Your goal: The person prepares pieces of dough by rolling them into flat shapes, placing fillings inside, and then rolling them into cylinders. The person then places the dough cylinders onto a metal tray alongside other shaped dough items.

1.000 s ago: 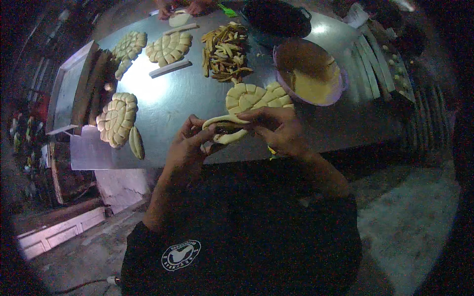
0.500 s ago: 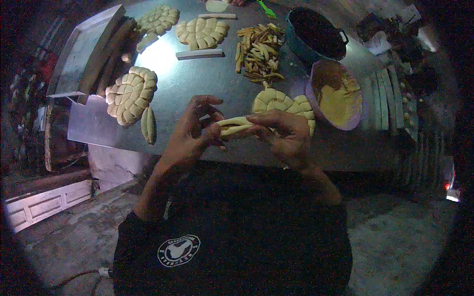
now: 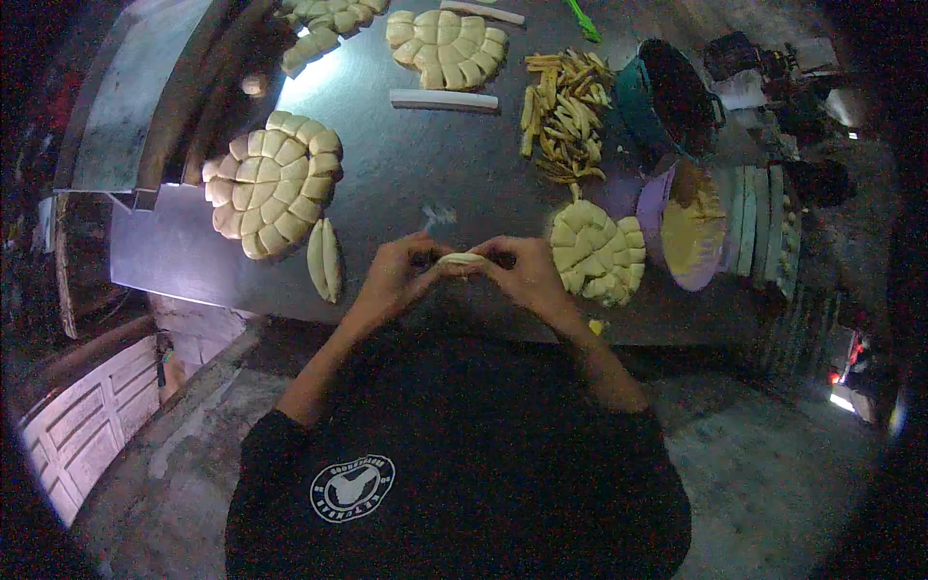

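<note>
Both hands pinch one pale dough piece (image 3: 462, 259) between them, the left hand (image 3: 394, 277) and right hand (image 3: 527, 274) gripping opposite ends just above the metal table (image 3: 406, 174), apparently to shape it, with a finished dough cluster (image 3: 596, 251) just beside the right hand.

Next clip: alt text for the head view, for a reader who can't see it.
Seen from above, a left hand and right hand pinch a pale dough piece between them over a metal table. Clusters of folded dough, yellow strips and a bowl of filling surround them.
</note>
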